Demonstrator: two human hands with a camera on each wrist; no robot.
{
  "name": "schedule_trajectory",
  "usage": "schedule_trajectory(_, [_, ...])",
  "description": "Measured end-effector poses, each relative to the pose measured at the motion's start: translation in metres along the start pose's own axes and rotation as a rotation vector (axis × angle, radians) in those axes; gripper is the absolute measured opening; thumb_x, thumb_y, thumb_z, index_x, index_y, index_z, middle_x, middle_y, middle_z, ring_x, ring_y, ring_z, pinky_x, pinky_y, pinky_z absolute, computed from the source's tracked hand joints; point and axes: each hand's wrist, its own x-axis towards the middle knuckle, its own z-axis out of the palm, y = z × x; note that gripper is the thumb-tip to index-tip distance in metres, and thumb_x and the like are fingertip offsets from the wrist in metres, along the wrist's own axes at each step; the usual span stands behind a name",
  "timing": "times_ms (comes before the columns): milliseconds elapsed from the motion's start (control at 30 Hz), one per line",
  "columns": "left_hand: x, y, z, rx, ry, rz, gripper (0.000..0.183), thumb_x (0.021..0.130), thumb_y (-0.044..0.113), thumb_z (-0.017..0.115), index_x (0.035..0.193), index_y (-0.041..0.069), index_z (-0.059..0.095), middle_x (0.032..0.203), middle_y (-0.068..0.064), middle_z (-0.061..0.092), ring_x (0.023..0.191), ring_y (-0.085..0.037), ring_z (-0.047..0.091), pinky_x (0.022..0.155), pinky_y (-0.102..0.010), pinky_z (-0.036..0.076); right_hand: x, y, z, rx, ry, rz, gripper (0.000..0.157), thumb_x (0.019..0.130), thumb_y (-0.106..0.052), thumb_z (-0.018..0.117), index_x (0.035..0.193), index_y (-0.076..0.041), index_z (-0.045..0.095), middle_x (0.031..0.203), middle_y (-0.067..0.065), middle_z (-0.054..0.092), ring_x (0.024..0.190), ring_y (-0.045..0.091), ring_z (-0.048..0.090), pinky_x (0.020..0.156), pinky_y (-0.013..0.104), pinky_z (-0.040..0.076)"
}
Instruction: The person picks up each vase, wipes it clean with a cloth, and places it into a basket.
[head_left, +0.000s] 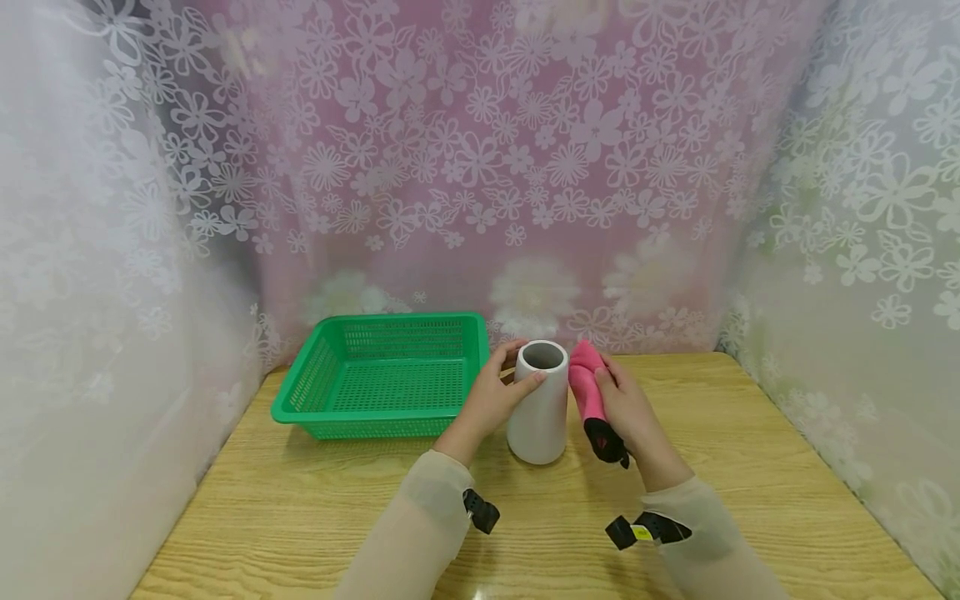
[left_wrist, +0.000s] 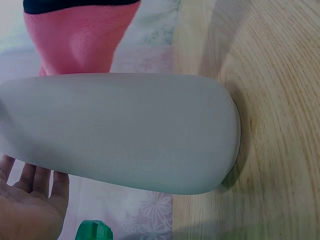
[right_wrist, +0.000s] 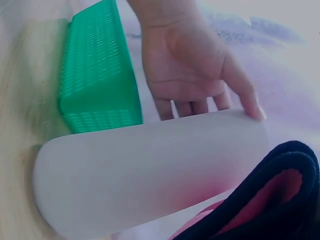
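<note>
A white vase (head_left: 537, 417) stands upright on the wooden table, its round mouth facing up. My left hand (head_left: 495, 397) grips it near the top, thumb at the front below the rim; in the right wrist view that left hand (right_wrist: 192, 65) has its fingers behind the vase (right_wrist: 150, 170). On the vase's right, my right hand (head_left: 628, 406) holds a pink cloth piece with a black cuff (head_left: 587, 383), the cuff hanging down. In the right wrist view the dark cuff (right_wrist: 295, 155) is folded, with pink inside. The right fingers are partly hidden by the cloth.
A green perforated plastic basket (head_left: 375, 425) sits on the table left of the vase, close to the left forearm. Flowered curtains (head_left: 480, 167) hang behind the table and along both sides. The wooden tabletop (head_left: 780, 467) extends to the right of the right hand.
</note>
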Motion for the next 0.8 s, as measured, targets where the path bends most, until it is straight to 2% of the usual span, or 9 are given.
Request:
schedule_trajectory(333, [0.001,-0.002,0.000,0.005,-0.001,-0.015,0.060,0.095,0.020,0.072,0.147,0.008,0.046,0.135,-0.016,0.054,0.129,-0.032,0.051,0.111,-0.047,0.039,-0.005,-0.020,-0.007,-0.006,0.028,-0.085,0.058,0.110,-0.035,0.032,0.161,-0.009,0.020,0.157,0.026,0.030,0.131,0.041,0.042,0.112,0.057,0.033])
schedule_trajectory(600, [0.003,-0.002,-0.001,0.009,-0.008,-0.006,0.060,0.095,0.017,0.071,0.147,0.004,0.045,0.135,-0.021,0.053,0.128,-0.034,0.051,0.111,-0.047,0.039,-0.008,-0.036,-0.009,0.021,0.049,-0.150,0.057,0.110,-0.033,0.035,0.160,-0.010,0.022,0.158,0.023,0.028,0.130,0.040,0.042,0.111,0.056,0.034])
schedule_trajectory(800, [0.015,-0.030,0.001,0.009,0.001,0.003,0.063,0.094,0.019,0.072,0.149,0.009,0.044,0.137,-0.017,0.054,0.129,-0.031,0.050,0.112,-0.047,0.038,-0.010,-0.047,-0.008,0.030,0.065,-0.183,0.056,0.110,-0.030,0.035,0.160,-0.010,0.023,0.159,0.021,0.028,0.130,0.039,0.042,0.111,0.053,0.034])
